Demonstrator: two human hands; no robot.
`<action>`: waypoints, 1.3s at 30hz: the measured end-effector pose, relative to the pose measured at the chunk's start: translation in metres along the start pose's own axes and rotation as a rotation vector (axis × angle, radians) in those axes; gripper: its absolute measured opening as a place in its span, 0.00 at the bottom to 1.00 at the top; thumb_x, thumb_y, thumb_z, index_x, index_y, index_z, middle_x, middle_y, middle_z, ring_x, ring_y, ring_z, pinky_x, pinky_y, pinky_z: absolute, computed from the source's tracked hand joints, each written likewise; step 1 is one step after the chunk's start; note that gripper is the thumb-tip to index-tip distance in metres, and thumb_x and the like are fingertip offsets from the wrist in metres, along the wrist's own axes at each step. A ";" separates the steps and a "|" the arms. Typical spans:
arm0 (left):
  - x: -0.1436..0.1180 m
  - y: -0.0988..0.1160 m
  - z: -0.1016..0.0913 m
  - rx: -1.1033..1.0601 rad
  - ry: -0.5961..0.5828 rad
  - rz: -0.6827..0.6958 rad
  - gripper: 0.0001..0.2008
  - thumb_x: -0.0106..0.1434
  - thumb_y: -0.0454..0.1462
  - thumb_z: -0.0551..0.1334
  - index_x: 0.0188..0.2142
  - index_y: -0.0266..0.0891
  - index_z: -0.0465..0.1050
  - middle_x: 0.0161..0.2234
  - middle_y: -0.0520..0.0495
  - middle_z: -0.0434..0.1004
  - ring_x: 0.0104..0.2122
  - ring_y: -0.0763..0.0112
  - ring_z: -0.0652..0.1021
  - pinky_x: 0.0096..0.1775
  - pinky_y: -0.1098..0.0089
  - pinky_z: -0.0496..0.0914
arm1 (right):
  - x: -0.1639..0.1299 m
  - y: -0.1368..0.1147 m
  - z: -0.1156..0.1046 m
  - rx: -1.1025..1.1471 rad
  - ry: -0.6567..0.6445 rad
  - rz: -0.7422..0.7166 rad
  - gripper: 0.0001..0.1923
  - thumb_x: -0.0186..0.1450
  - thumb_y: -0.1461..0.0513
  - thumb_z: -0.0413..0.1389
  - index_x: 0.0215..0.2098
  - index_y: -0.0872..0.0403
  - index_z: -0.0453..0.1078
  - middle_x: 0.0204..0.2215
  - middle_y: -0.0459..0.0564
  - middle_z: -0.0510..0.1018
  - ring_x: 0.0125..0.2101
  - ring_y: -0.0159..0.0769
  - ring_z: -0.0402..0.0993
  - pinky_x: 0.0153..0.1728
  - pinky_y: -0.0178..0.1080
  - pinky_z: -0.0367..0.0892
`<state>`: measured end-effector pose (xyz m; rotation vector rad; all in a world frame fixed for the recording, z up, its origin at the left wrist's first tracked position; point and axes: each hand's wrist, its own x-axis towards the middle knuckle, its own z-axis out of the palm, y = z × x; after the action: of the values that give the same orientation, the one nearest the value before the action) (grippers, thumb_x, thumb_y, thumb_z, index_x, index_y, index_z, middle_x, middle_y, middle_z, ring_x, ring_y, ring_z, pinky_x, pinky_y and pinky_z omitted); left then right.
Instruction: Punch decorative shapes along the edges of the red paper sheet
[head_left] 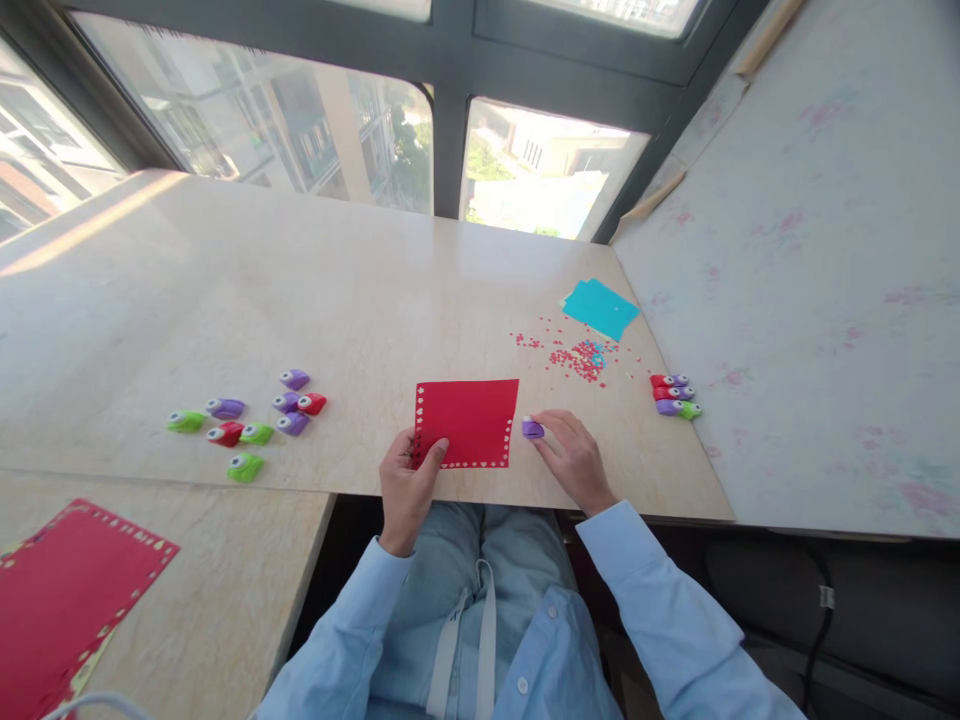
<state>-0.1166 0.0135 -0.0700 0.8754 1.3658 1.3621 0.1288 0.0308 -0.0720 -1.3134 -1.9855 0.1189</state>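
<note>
lt fingers point(434, 456) grip red card point(472, 420); rt fingers point(561, 421) pinch purple punch point(533, 430) beside it

The left hand point(407, 490) covers part of the red card point(476, 415). The left frame edge crops the larger red sheet point(75, 595). Scattered cutouts point(579, 361) are too small to identify.

No lettering, brand, number or sign can be read anywhere. The white round tops of the small punches point(246, 467) at the left of the surface point(360, 310) bear dark marks, too small to tell as letters or pictures. A pale tag point(826, 597) on the black cable point(818, 641) at lower right is likewise too small to read.
</note>
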 end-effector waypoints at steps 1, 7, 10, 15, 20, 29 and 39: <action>0.000 -0.001 0.000 -0.003 0.014 0.001 0.21 0.55 0.47 0.71 0.42 0.37 0.74 0.39 0.45 0.81 0.37 0.69 0.80 0.40 0.71 0.75 | 0.000 0.001 -0.002 -0.002 0.007 -0.014 0.11 0.68 0.64 0.55 0.48 0.52 0.72 0.42 0.54 0.78 0.44 0.41 0.75 0.45 0.45 0.73; 0.002 -0.001 -0.001 0.006 0.007 -0.005 0.19 0.54 0.47 0.71 0.40 0.37 0.75 0.38 0.46 0.81 0.36 0.70 0.79 0.39 0.71 0.74 | -0.003 0.011 -0.010 0.040 0.037 0.005 0.09 0.67 0.65 0.56 0.46 0.52 0.73 0.40 0.54 0.75 0.42 0.38 0.75 0.44 0.42 0.74; 0.004 0.000 -0.002 0.023 -0.039 -0.022 0.20 0.55 0.47 0.70 0.41 0.36 0.75 0.40 0.45 0.81 0.38 0.68 0.80 0.41 0.70 0.75 | -0.008 0.017 -0.013 0.036 0.040 0.039 0.09 0.67 0.65 0.56 0.44 0.52 0.74 0.39 0.54 0.75 0.42 0.38 0.75 0.44 0.42 0.75; 0.009 0.004 -0.003 0.053 -0.088 -0.037 0.24 0.55 0.48 0.70 0.46 0.37 0.72 0.43 0.43 0.80 0.40 0.66 0.80 0.43 0.67 0.75 | -0.018 0.025 -0.015 0.032 0.036 0.085 0.09 0.67 0.65 0.56 0.45 0.52 0.73 0.40 0.54 0.75 0.42 0.39 0.74 0.44 0.44 0.74; 0.014 0.005 -0.002 0.093 -0.113 -0.012 0.29 0.54 0.49 0.70 0.51 0.38 0.69 0.49 0.41 0.77 0.46 0.63 0.79 0.49 0.64 0.74 | -0.026 0.026 -0.015 0.078 0.066 0.131 0.10 0.67 0.64 0.56 0.47 0.52 0.71 0.41 0.54 0.76 0.44 0.40 0.74 0.47 0.46 0.74; 0.011 0.002 0.001 0.240 -0.098 0.046 0.31 0.56 0.51 0.67 0.54 0.39 0.66 0.51 0.40 0.74 0.47 0.62 0.78 0.48 0.62 0.74 | -0.028 0.028 -0.015 0.323 0.032 0.416 0.10 0.65 0.57 0.59 0.42 0.53 0.74 0.40 0.53 0.78 0.39 0.38 0.77 0.41 0.42 0.76; -0.001 0.007 -0.001 0.482 0.088 0.242 0.26 0.60 0.48 0.63 0.54 0.37 0.65 0.55 0.35 0.68 0.56 0.55 0.71 0.58 0.50 0.68 | -0.028 0.024 -0.012 0.274 0.046 0.474 0.16 0.64 0.59 0.56 0.49 0.54 0.72 0.41 0.54 0.76 0.34 0.36 0.75 0.37 0.41 0.75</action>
<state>-0.1179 0.0126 -0.0634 1.3477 1.7381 1.2779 0.1604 0.0152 -0.0888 -1.5573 -1.5219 0.5583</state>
